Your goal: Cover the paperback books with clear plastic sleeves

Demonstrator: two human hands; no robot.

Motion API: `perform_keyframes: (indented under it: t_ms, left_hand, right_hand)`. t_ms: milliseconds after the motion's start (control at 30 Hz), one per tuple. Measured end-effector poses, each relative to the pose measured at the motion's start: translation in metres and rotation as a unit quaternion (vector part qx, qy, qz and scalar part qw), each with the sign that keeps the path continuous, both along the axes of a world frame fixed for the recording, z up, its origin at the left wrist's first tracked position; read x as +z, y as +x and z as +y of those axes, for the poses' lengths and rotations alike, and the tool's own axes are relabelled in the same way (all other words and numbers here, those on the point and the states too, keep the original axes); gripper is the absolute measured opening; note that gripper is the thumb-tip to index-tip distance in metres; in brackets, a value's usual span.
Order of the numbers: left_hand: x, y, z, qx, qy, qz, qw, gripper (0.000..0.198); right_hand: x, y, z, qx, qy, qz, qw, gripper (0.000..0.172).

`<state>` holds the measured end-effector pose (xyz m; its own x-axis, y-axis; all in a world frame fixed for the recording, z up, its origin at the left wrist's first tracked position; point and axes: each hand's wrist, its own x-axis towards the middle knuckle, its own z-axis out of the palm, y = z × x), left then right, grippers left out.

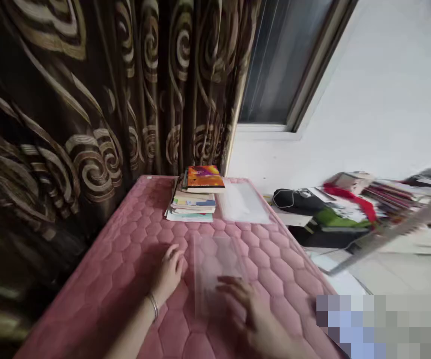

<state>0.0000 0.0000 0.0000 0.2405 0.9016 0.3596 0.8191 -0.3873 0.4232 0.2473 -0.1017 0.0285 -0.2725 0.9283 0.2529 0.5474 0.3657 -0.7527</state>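
A clear plastic sleeve or sheet (215, 257) lies flat on the pink quilted mattress (125, 259), its lower end dim in shadow. Just left of it rests my left hand (168, 274), wearing a bracelet, its fingers loosely bent and holding nothing. My right hand (245, 301) is over the sheet's lower right part with fingers apart. Some blur keeps me from telling whether those fingertips touch the plastic. Farther back stands a stack of books (195, 204), topped by an orange book (206, 178). Beside that stack, more translucent sheets (247, 204) lie flat.
A dark patterned curtain (144, 99) hangs along the left and back. Past the mattress's right edge, there is a pile of bags, cloth and papers (342, 204) on a low surface. A window (282, 60) is set in the white wall. Pixelation covers the lower right corner.
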Motion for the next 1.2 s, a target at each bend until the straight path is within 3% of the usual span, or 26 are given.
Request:
perform_keyframes:
  t_ms: [133, 200, 300, 467, 600, 700, 767, 900, 1033, 1200]
  left_hand:
    - [0.018, 0.038, -0.036, -0.103, 0.023, 0.032, 0.994, 0.03]
    - [0.021, 0.055, -0.053, -0.154, 0.012, 0.057, 0.986, 0.034]
    - [0.016, 0.074, -0.074, -0.212, -0.018, 0.091, 0.973, 0.051]
    - [0.002, 0.089, -0.09, -0.256, -0.064, 0.123, 0.957, 0.065]
    - [-0.002, 0.099, -0.095, -0.241, -0.099, 0.11, 0.959, 0.07]
    - [-0.006, 0.105, -0.097, -0.215, -0.125, 0.11, 0.962, 0.068]
    - [-0.01, 0.108, -0.097, -0.204, -0.129, 0.113, 0.964, 0.065]
    - [-0.014, 0.109, -0.095, -0.196, -0.104, 0.112, 0.969, 0.059]
    - [-0.011, 0.107, -0.094, -0.184, -0.061, 0.119, 0.974, 0.045]
    - [-0.003, 0.107, -0.098, -0.163, 0.041, 0.103, 0.98, 0.054]
  right_hand:
    - [-0.018, 0.041, 0.05, -0.24, -0.061, 0.027, 0.968, 0.035]
    - [-0.027, 0.052, 0.065, -0.272, -0.119, -0.014, 0.955, 0.035]
    - [-0.033, 0.053, 0.072, -0.28, -0.173, -0.097, 0.94, 0.035]
    - [-0.024, 0.032, 0.065, -0.269, -0.163, -0.125, 0.941, 0.028]
    - [-0.025, 0.022, 0.066, -0.247, -0.148, -0.075, 0.955, 0.026]
    - [-0.029, 0.026, 0.07, -0.305, -0.111, -0.104, 0.94, 0.031]
    - [-0.031, 0.029, 0.072, -0.312, -0.128, -0.122, 0.934, 0.03]
    - [-0.029, 0.033, 0.073, -0.269, -0.169, -0.112, 0.941, 0.024]
    - [-0.027, 0.031, 0.072, -0.281, -0.158, -0.067, 0.944, 0.023]
    - [-0.006, 0.015, 0.066, -0.213, -0.155, 0.064, 0.963, 0.035]
